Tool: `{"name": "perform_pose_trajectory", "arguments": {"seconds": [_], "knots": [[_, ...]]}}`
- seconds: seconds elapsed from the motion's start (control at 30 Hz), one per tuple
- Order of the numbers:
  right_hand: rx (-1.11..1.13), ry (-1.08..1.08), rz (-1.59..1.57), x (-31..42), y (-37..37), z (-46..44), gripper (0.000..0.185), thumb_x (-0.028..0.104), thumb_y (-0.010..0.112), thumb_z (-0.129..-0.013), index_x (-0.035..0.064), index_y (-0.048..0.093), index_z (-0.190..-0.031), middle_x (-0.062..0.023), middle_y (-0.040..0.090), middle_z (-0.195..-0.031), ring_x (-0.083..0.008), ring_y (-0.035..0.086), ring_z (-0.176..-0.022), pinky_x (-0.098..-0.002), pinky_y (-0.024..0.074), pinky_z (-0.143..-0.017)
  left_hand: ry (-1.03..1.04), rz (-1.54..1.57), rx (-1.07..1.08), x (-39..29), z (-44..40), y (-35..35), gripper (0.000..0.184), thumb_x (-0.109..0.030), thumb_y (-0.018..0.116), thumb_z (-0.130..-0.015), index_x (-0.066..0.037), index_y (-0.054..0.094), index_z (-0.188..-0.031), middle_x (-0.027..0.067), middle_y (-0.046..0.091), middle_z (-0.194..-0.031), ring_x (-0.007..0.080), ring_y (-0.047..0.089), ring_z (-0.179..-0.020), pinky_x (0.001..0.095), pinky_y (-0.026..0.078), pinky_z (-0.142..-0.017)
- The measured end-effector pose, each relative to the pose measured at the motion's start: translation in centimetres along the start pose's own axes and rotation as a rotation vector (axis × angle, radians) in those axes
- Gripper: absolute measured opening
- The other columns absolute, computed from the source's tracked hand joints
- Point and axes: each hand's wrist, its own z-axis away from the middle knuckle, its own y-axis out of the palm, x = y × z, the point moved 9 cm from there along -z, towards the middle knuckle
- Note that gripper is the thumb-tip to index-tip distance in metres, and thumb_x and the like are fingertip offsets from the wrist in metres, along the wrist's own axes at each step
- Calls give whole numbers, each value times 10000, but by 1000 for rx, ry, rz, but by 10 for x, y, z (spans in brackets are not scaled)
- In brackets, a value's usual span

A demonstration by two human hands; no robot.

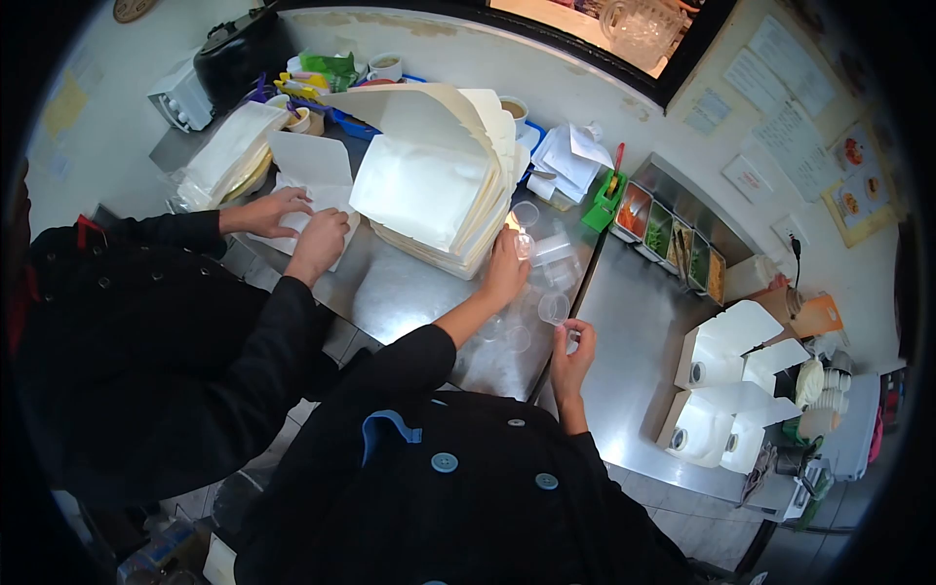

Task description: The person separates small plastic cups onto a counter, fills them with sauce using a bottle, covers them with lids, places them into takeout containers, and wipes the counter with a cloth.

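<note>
My left hand [505,271] reaches over the steel counter, its fingers closed on a small clear plastic cup [525,246]. Lower and to the right, my right hand [572,363] pinches the rim of another clear round piece, a plastic cup or lid [554,309]. Around both hands lie several more transparent cups and lids, among them a clear stack [554,249]. Their outlines blend into the shiny metal. Left of my left hand rises a tall stack of flat white cardboard boxes [424,195].
On the left, a co-worker's hands [317,244] fold a white box [314,166]. Food trays [673,234] with tongs stand at the back right. Open white boxes with small cups [702,429] sit at the right. A green holder [606,200] stands by the wall.
</note>
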Motion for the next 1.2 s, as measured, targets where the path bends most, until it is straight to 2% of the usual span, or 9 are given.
{"name": "perform_pose_trajectory", "arguments": {"seconds": [0.07, 0.17, 0.43, 0.57, 0.67, 0.87, 0.97, 1.07, 1.2], "knots": [[1, -7, 7, -1, -4, 4, 135, 96, 642, -834, 30, 579, -933, -105, 578, -926, -255, 530, -886, -338, 420, -781, -38, -91, -23, 6, -8, 5, 550, -28, 650, -743, 7, 378, -1219, 254, 435, -1236, 429, 455, -1147, 469, 403, -960], [-1, 14, -3, -5, -9, 9, 130, 95, 642, -832, 31, 581, -927, -103, 582, -922, -256, 529, -892, -340, 421, -784, -185, -89, 189, 22, -6, 15, 550, -31, 666, -723, -1, 391, -1198, 228, 455, -1186, 416, 462, -1132, 461, 417, -943], [11, -43, 15, -4, -4, 15, 129, 105, 644, -843, 28, 581, -925, -72, 578, -911, -190, 536, -865, -299, 426, -758, -79, -78, 348, 6, 30, -7, 547, -105, 734, -680, -8, 514, -1170, 179, 495, -1148, 360, 504, -1081, 404, 423, -929], [65, 5, -3, 3, 2, 11, 134, 87, 654, -818, 38, 578, -916, -96, 582, -910, -254, 526, -889, -332, 428, -783, -58, -6, 449, 13, 39, -4, 564, -138, 767, -652, -32, 567, -1169, 160, 525, -1113, 341, 507, -1079, 391, 415, -946], [96, 15, 3, 3, 6, 11, 128, 83, 653, -816, 40, 576, -909, -93, 581, -904, -253, 524, -879, -334, 429, -774, -15, -35, 577, 15, 44, 1, 585, -163, 779, -645, -45, 574, -1181, 155, 540, -1104, 342, 505, -1087, 392, 406, -958], [81, -53, 38, 2, 8, 8, 106, 93, 652, -828, 35, 589, -891, -66, 580, -870, -191, 530, -818, -300, 421, -718, -46, -47, 587, 16, 47, -2, 644, -180, 785, -642, -48, 550, -1227, 153, 536, -1135, 333, 503, -1097, 386, 399, -966], [74, -50, 37, 1, 8, 9, 107, 97, 655, -827, 36, 592, -888, -66, 582, -869, -191, 528, -812, -300, 420, -713, 18, -9, 409, -9, 48, -26, 576, -173, 777, -655, -43, 562, -1174, 148, 532, -1087, 331, 509, -1059, 382, 411, -939], [65, -32, 42, 0, 5, 9, 108, 100, 658, -826, 37, 596, -888, -66, 585, -872, -191, 527, -811, -300, 419, -712, 46, -119, 393, -37, 60, -52, 430, -179, 790, -645, -58, 621, -1021, 127, 522, -1015, 316, 509, -1021, 390, 454, -866], [62, -14, 48, -6, 5, 9, 106, 101, 657, -827, 37, 597, -887, -68, 588, -878, -193, 530, -821, -299, 420, -719, 53, -147, 610, -39, 109, -54, 207, -150, 765, -680, -82, 644, -834, 80, 523, -928, 273, 518, -957, 367, 471, -786]]}}
